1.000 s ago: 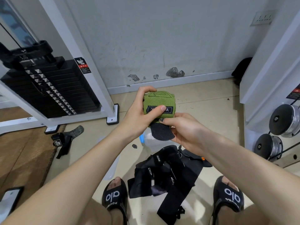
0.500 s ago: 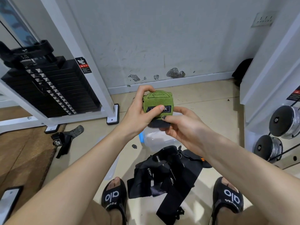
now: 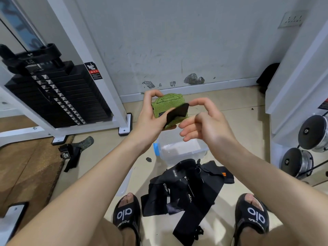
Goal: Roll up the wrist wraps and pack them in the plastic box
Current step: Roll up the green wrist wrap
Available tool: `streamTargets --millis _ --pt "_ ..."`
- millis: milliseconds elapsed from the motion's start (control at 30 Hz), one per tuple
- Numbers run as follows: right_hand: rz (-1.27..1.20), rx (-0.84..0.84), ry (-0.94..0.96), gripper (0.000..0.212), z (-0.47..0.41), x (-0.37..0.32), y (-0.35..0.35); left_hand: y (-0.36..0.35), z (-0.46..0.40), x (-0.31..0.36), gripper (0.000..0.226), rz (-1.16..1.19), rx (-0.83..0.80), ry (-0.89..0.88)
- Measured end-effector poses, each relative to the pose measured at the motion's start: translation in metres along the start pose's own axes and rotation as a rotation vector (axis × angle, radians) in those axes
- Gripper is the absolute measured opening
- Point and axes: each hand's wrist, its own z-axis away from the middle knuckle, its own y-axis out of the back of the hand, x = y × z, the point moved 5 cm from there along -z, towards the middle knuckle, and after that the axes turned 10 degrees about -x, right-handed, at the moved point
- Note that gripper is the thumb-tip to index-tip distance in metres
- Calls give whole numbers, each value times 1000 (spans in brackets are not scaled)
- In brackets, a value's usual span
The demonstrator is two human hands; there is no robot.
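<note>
The left hand (image 3: 152, 119) gripped the rolled green wrist wrap (image 3: 166, 103). The right hand (image 3: 204, 121) pinched its black flap (image 3: 177, 112) above the plastic box (image 3: 181, 151)

Left slide sandal (image 3: 126, 216) and right slide sandal (image 3: 254, 216) are each showing "alo"; warning sticker (image 3: 93, 71) on the white frame is staying illegible.
</note>
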Motion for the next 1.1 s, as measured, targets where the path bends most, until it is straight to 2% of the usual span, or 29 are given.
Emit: streamTargets --millis 100,167,233,367,500,667,900,967,1067,1100 --pt "294 -113 163 48 7 -5 -3 0 1 -1 42 23 -3 18" --pt "430 -163 218 31 9 -4 -6 3 0 -3 40 -17 13 24" --pt "388 -142 263 10 7 -6 -3 5 -1 -6 39 -65 3 32" --pt "478 -89 391 18 5 -18 2 3 0 -8 37 -70 -18 62" --pt "574 -56 472 16 1 -30 9 -5 1 -9 30 -60 -88 70" --pt "517 -19 451 12 -12 -29 21 -17 5 -9 21 -48 -132 150" --pt "289 22 296 15 -23 -12 22 -20 8 1 46 -99 -141 107" --pt "259 22 255 19 -24 -8 22 -20 8 2 42 -122 -166 86" --pt "205 16 204 16 -21 -2 19 -19 10 1 15 -112 -188 106" --pt "180 15 184 16 -20 0 17 -18 11 0 13 -103 -190 115"
